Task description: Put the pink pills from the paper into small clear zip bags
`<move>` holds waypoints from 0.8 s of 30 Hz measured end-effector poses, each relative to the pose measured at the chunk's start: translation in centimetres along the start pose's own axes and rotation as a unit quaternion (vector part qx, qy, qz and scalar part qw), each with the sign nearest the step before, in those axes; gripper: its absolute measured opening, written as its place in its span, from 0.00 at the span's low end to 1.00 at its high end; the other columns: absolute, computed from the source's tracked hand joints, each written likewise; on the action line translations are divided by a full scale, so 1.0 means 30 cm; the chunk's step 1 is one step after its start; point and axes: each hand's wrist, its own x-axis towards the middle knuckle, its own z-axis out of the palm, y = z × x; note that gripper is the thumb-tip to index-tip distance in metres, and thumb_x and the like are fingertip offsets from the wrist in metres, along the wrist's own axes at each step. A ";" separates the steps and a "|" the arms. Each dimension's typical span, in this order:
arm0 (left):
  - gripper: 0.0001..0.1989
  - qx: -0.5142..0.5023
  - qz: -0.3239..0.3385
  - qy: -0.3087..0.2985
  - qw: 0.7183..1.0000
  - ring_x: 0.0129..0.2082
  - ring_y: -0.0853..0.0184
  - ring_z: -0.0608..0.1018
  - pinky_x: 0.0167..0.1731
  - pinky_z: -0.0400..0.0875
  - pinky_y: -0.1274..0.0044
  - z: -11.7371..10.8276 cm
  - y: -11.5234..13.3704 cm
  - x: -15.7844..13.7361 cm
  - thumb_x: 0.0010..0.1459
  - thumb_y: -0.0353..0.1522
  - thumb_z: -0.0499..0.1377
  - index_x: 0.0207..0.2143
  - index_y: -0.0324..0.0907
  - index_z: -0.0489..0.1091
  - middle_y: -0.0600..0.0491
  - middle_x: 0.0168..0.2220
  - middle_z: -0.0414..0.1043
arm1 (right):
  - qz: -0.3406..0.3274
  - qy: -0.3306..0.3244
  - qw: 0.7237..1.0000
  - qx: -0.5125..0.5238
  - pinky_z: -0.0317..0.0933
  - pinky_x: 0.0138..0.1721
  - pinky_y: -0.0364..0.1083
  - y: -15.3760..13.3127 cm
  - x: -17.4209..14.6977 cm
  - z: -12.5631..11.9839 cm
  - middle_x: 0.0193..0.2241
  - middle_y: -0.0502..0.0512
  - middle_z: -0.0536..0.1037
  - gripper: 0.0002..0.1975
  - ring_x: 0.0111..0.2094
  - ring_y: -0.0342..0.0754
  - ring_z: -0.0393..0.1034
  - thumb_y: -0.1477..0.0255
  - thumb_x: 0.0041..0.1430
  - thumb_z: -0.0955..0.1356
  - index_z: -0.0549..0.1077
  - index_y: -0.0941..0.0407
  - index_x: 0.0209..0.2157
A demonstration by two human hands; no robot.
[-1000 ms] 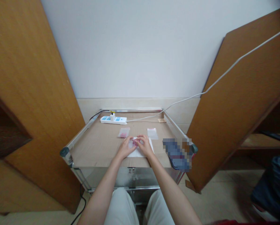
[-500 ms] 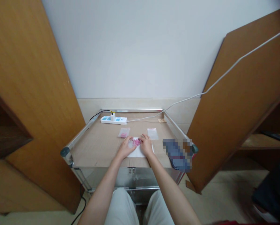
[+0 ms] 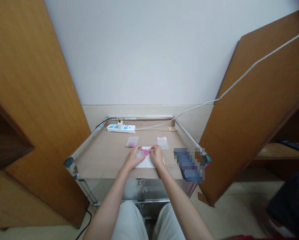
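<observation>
Small pink beads (image 3: pixel 146 152) lie in a heap on a white sheet (image 3: pixel 147 164) at the front of the cardboard-covered top. From the left, my left hand (image 3: pixel 134 158) curls round a small clear plastic bag (image 3: pixel 139 154), its mouth beside the beads. My right hand (image 3: pixel 156 155) is at the heap's right edge, fingertips drawn together; whether a bead is between them is too small to tell. Behind my left hand lies a clear bag with pink beads inside (image 3: pixel 131 144). Another clear bag, flat (image 3: pixel 162 142), lies behind my right hand.
A white power strip (image 3: pixel 121 128) with a plug stands at the back left, its white cable (image 3: pixel 196 106) running up to the right. A blurred-out dark item (image 3: pixel 189 166) lies at the right edge. Metal rails (image 3: pixel 88 145) border the top; wooden panels (image 3: pixel 229 126) flank it.
My right hand's fingers have drawn in and lowered toward the beads; before, they were more spread. My left hand and the bag stay nearly in place.
</observation>
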 end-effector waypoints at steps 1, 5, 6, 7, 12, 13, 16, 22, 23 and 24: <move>0.20 0.001 0.000 0.000 1.000 0.36 0.67 0.69 0.38 0.61 0.74 0.000 -0.001 0.000 0.39 0.35 0.58 0.38 0.40 0.62 0.50 0.35 0.67 | -0.002 0.004 1.000 0.014 0.52 0.38 0.46 -0.004 0.001 -0.004 0.26 0.54 0.67 0.04 0.34 0.48 0.59 0.77 0.46 0.61 0.67 0.58 0.24; 0.20 0.010 0.000 0.002 1.000 0.38 0.67 0.68 0.39 0.61 0.75 0.006 -0.007 -0.002 0.40 0.36 0.58 0.38 0.40 0.61 0.50 0.36 0.66 | -0.039 -0.006 0.995 0.089 0.52 0.41 0.46 -0.027 0.007 -0.022 0.30 0.54 0.69 0.04 0.37 0.46 0.60 0.73 0.47 0.63 0.68 0.57 0.26; 0.20 0.013 0.001 0.001 1.000 0.38 0.67 0.68 0.39 0.61 0.74 0.007 -0.008 -0.003 0.40 0.36 0.58 0.38 0.40 0.61 0.50 0.36 0.66 | -0.053 -0.015 0.993 0.105 0.52 0.41 0.45 -0.033 0.007 -0.025 0.31 0.54 0.69 0.04 0.37 0.46 0.61 0.72 0.48 0.63 0.68 0.57 0.26; 0.20 0.014 0.001 0.000 1.000 0.38 0.66 0.68 0.39 0.61 0.74 0.007 -0.008 -0.003 0.40 0.36 0.58 0.38 0.40 0.60 0.50 0.36 0.66 | -0.064 -0.023 0.991 0.117 0.52 0.42 0.46 -0.038 0.007 -0.028 0.32 0.54 0.69 0.04 0.38 0.46 0.61 0.72 0.48 0.63 0.68 0.57 0.26; 0.20 0.008 0.002 -0.009 1.000 0.38 0.66 0.68 0.39 0.61 0.73 0.007 -0.007 -0.003 0.41 0.37 0.57 0.38 0.41 0.60 0.51 0.37 0.65 | -0.098 -0.067 0.984 0.134 0.51 0.43 0.46 -0.053 -0.001 -0.031 0.33 0.53 0.69 0.05 0.40 0.45 0.61 0.69 0.48 0.64 0.71 0.56 0.27; 0.20 0.005 0.004 -0.009 1.000 0.38 0.66 0.68 0.39 0.61 0.72 0.007 -0.008 -0.003 0.41 0.36 0.57 0.38 0.41 0.60 0.51 0.37 0.65 | -0.101 -0.076 0.983 0.130 0.51 0.43 0.46 -0.054 -0.002 -0.030 0.33 0.53 0.70 0.06 0.40 0.45 0.60 0.69 0.48 0.65 0.71 0.55 0.27; 0.19 -0.008 0.008 -0.004 1.000 0.38 0.65 0.68 0.39 0.62 0.72 0.009 -0.012 -0.002 0.41 0.34 0.57 0.38 0.42 0.60 0.51 0.37 0.65 | -0.112 -0.108 0.981 0.112 0.51 0.44 0.47 -0.056 -0.005 -0.028 0.35 0.54 0.70 0.06 0.41 0.46 0.60 0.68 0.48 0.65 0.73 0.54 0.27; 0.19 -0.014 0.009 0.002 1.000 0.37 0.65 0.68 0.39 0.62 0.72 0.011 -0.013 -0.002 0.40 0.35 0.58 0.38 0.42 0.61 0.51 0.36 0.65 | -0.100 -0.092 0.986 0.098 0.51 0.45 0.48 -0.045 0.003 -0.022 0.37 0.54 0.70 0.09 0.42 0.46 0.59 0.72 0.51 0.61 0.73 0.53 0.30; 0.20 -0.011 0.010 0.001 1.000 0.37 0.66 0.68 0.39 0.62 0.72 0.010 -0.012 -0.003 0.40 0.36 0.58 0.38 0.42 0.60 0.51 0.36 0.65 | -0.090 -0.077 0.989 0.092 0.51 0.45 0.48 -0.038 0.005 -0.019 0.37 0.54 0.70 0.10 0.42 0.46 0.59 0.74 0.51 0.60 0.72 0.54 0.32; 0.20 -0.009 0.010 0.001 1.000 0.38 0.66 0.68 0.39 0.62 0.72 0.010 -0.012 -0.003 0.40 0.36 0.58 0.38 0.41 0.60 0.51 0.36 0.65 | -0.082 -0.062 0.991 0.083 0.51 0.45 0.48 -0.031 0.007 -0.015 0.37 0.55 0.70 0.11 0.42 0.47 0.59 0.75 0.51 0.60 0.72 0.54 0.34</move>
